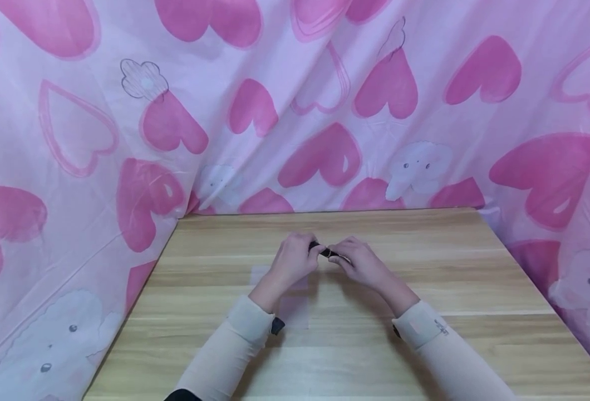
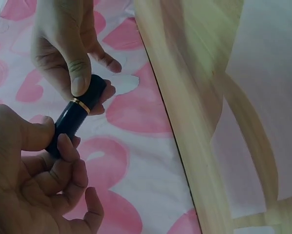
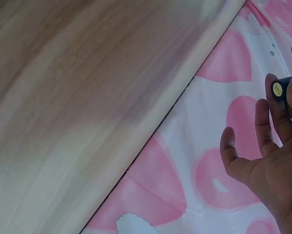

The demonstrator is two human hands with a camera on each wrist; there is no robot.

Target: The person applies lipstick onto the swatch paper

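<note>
A dark lipstick tube (image 1: 327,252) with a thin gold band is held above the far part of the table, one end in each hand. My left hand (image 1: 292,257) pinches one end between thumb and fingers, its other fingers loosely bent in the left wrist view. The opposite end is gripped by my right hand (image 1: 361,259). In the left wrist view the tube (image 2: 72,117) tilts, and the gold band lies beside the right thumb. A round yellow sticker (image 3: 278,89) shows on the tube's end in the right wrist view. Fingers hide parts of both ends.
Beneath both arms is a wood-grain table (image 1: 405,345). Pale, see-through rectangles (image 1: 295,312) lie on it near the left forearm. A pink heart-patterned cloth (image 1: 320,72) hangs behind the table and along its sides.
</note>
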